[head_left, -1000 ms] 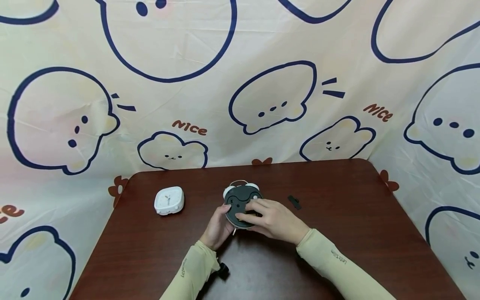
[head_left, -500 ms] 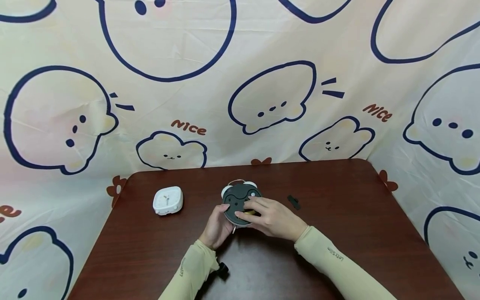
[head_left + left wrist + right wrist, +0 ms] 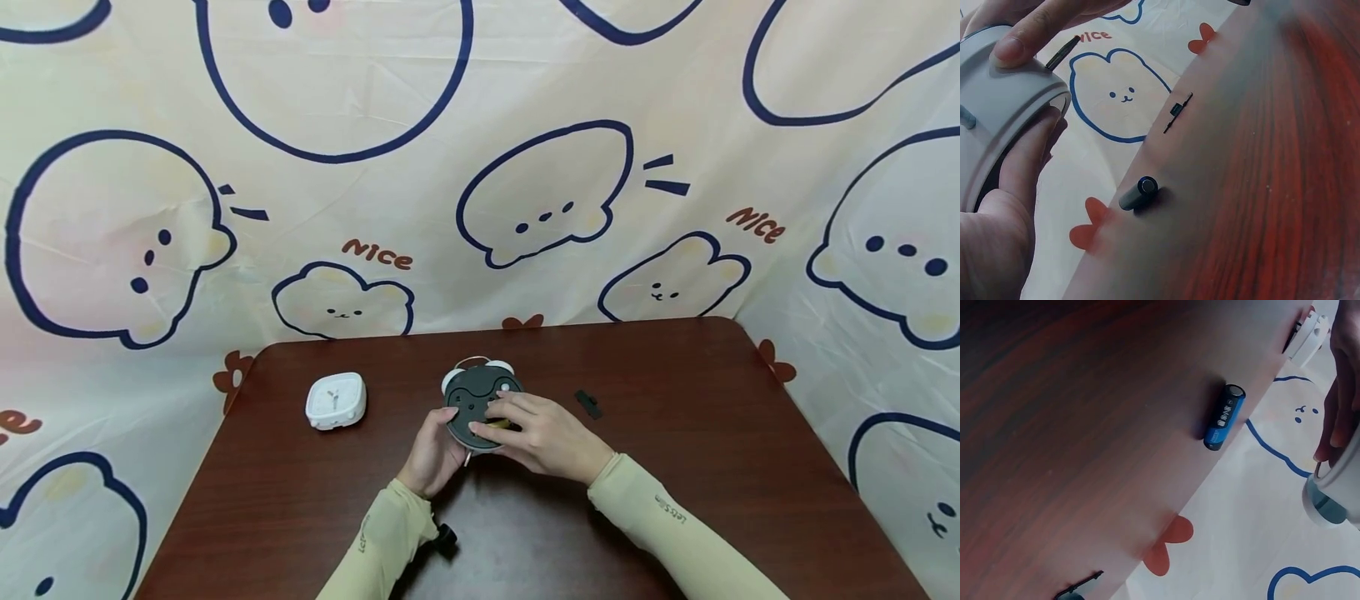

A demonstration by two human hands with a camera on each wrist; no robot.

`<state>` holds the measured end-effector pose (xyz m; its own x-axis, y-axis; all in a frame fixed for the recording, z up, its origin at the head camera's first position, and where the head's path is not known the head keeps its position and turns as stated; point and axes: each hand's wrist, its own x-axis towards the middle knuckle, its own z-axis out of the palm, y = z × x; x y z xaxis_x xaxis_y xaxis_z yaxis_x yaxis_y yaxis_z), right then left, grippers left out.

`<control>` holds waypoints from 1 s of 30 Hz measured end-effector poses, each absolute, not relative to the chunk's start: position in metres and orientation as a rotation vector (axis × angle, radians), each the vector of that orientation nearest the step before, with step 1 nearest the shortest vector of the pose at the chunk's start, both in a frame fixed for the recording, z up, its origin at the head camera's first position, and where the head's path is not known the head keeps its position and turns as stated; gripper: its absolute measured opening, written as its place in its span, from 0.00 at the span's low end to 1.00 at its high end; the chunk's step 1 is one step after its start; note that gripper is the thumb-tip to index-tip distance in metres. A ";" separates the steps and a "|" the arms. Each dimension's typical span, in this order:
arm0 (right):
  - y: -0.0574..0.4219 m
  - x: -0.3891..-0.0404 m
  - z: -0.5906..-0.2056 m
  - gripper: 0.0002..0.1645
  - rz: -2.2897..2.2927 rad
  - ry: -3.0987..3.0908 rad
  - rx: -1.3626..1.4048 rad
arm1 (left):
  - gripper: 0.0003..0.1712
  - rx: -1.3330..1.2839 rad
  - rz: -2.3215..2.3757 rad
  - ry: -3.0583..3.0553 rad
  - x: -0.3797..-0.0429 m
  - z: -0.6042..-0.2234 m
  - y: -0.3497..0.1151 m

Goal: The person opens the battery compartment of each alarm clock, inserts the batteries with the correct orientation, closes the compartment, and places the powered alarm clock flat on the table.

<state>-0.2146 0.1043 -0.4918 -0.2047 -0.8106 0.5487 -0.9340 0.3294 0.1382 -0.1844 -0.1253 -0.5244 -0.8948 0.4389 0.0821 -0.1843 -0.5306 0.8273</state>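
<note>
An alarm clock [image 3: 474,383] with a dark back and white bells is held back side up above the table. My left hand [image 3: 433,458] grips its left rim, thumb on the back. My right hand [image 3: 551,437] is over the clock's lower right, where its thumb and fingers pinch a gold-coloured battery [image 3: 501,424] at the back. Fingers hide most of that battery. In the left wrist view, a fingertip presses the white casing [image 3: 985,75] beside a thin metal leg [image 3: 1063,53]. A blue and black battery [image 3: 1224,419] lies on the table in the right wrist view.
A small dark cover [image 3: 588,404] lies to the right of the clock. A white square clock-like thing [image 3: 336,402] stands at the left on the brown table [image 3: 675,392]. Printed cloth [image 3: 420,208] hangs behind the table's far edge.
The clock has shifted slightly up and left with both hands, mostly in the first half second. A little more of the gold battery shows between the right fingers.
</note>
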 end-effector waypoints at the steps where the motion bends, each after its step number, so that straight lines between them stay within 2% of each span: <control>1: 0.104 -0.214 -0.492 0.38 0.304 -2.069 1.525 | 0.36 0.400 2.440 1.270 -0.184 -0.524 -0.125; 11: 0.105 -0.212 -0.492 0.36 0.321 -2.043 1.512 | 0.34 0.389 2.435 1.276 -0.183 -0.525 -0.128; 20: 0.117 -0.212 -0.485 0.33 0.444 -2.010 1.487 | 0.26 0.435 2.472 1.248 -0.184 -0.529 -0.134; 30: 0.120 -0.214 -0.484 0.32 0.440 -1.987 1.483 | 0.26 0.448 2.463 1.226 -0.185 -0.532 -0.138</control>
